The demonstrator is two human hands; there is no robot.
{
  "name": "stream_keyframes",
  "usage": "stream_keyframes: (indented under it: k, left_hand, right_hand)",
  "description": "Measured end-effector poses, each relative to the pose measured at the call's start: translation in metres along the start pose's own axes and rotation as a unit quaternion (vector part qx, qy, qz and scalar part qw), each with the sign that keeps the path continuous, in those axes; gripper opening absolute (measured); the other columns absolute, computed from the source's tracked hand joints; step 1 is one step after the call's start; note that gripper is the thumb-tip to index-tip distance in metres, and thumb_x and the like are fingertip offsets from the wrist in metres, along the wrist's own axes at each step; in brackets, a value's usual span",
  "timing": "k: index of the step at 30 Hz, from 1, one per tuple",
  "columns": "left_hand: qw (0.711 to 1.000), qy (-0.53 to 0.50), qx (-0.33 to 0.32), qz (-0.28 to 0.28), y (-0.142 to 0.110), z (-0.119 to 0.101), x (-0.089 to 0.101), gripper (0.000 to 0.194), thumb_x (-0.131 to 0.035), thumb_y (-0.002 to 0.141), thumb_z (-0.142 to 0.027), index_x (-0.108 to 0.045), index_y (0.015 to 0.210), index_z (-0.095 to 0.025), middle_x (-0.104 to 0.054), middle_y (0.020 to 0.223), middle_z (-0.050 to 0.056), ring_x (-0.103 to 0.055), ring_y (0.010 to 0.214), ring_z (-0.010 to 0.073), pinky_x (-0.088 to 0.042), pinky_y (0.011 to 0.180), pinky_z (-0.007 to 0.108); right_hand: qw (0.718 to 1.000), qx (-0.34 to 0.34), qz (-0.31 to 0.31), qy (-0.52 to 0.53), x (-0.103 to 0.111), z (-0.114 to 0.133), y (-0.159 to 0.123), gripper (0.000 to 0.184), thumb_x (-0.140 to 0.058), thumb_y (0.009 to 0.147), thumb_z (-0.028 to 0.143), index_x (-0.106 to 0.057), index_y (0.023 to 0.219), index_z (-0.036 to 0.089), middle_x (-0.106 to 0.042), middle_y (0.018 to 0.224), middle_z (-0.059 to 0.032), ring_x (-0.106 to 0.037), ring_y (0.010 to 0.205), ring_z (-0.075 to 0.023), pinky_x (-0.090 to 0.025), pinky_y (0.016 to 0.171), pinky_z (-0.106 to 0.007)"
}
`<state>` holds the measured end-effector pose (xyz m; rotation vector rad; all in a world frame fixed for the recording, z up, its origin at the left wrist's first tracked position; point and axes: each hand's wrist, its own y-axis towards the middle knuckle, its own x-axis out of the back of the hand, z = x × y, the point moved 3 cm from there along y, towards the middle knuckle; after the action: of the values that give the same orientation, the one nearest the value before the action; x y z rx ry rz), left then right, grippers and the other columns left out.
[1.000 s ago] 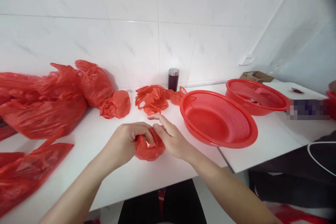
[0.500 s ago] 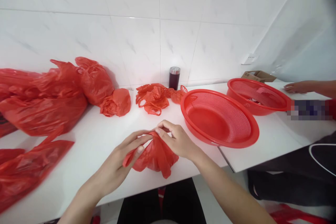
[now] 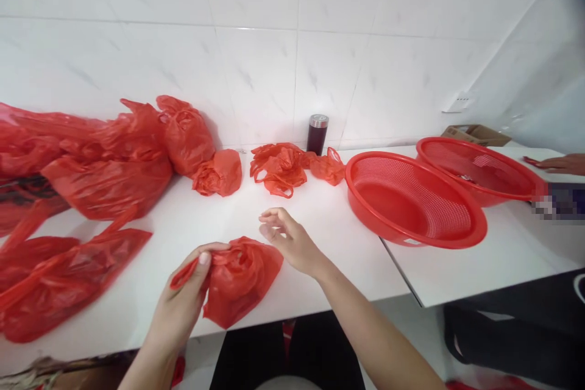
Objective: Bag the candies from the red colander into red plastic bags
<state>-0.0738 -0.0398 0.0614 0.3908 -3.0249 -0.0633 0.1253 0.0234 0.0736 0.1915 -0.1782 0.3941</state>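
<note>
A crumpled red plastic bag [image 3: 244, 280] rests near the front edge of the white table, its gathered top facing up. My left hand [image 3: 187, 289] pinches one side of it, with a loop of the red plastic showing between thumb and fingers. Just above and to the right of the bag, my right hand [image 3: 290, 241] hovers with its fingers curved and apart, and I see nothing in it. What the bag holds is hidden.
Two red perforated baskets [image 3: 406, 195] stand on the right. Full red bags [image 3: 114, 177] crowd the left; smaller crumpled bags [image 3: 283, 167] and a dark tumbler [image 3: 317, 134] sit along the wall. A co-worker's hand [image 3: 562, 163] and a cardboard box [image 3: 475, 134] are at far right.
My right hand has let go of the bag's top and come away from it. My left hand, still gripping, has shifted left and down with the bag. The view has turned slightly left.
</note>
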Motion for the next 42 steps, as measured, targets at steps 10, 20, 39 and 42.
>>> stream_keyframes:
  k: [10, 20, 39, 42]
  left_hand:
    - [0.967, 0.119, -0.154, 0.164, -0.016, -0.024, -0.007, 0.018, -0.055, 0.091, -0.032, -0.070, 0.099, -0.027, -0.065, 0.104, 0.004, -0.060, 0.102, 0.0183, -0.047, 0.088, 0.025]
    - [0.954, 0.113, -0.149, 0.233, -0.016, -0.015, -0.031, 0.029, -0.052, 0.093, -0.023, -0.068, 0.115, -0.034, -0.066, 0.110, 0.003, -0.063, 0.099, 0.0152, -0.049, 0.086, 0.026]
    - [0.853, 0.289, -0.405, 0.158, -0.021, -0.022, -0.035, 0.032, -0.057, 0.087, -0.011, -0.069, 0.112, -0.026, -0.067, 0.109, 0.007, -0.061, 0.084, 0.0173, -0.053, 0.069, 0.028]
    - [0.848, 0.300, -0.413, 0.142, -0.022, -0.024, -0.034, 0.033, -0.055, 0.087, -0.009, -0.069, 0.111, -0.027, -0.069, 0.108, 0.007, -0.059, 0.077, 0.0162, -0.051, 0.064, 0.027]
  right_hand:
    - [0.979, 0.094, 0.103, -0.151, -0.019, 0.004, 0.002, 0.039, -0.056, 0.080, 0.013, -0.064, 0.114, 0.030, -0.067, 0.082, 0.0054, -0.061, 0.072, -0.0115, -0.046, 0.076, -0.026]
    - [0.984, 0.146, -0.040, -0.096, -0.017, 0.006, -0.008, 0.050, -0.045, 0.081, 0.004, -0.057, 0.123, 0.029, -0.066, 0.109, 0.0009, -0.063, 0.097, -0.0125, -0.046, 0.088, -0.026]
    - [0.979, -0.062, 0.094, 0.169, 0.011, 0.007, 0.003, 0.025, -0.062, 0.087, 0.033, -0.057, 0.110, 0.023, -0.072, 0.086, -0.0017, -0.068, 0.083, -0.0154, -0.050, 0.082, -0.033]
    - [0.989, -0.089, 0.096, 0.062, 0.013, 0.002, 0.004, 0.030, -0.058, 0.089, 0.042, -0.059, 0.112, 0.023, -0.071, 0.087, -0.0025, -0.066, 0.083, -0.0169, -0.050, 0.082, -0.035]
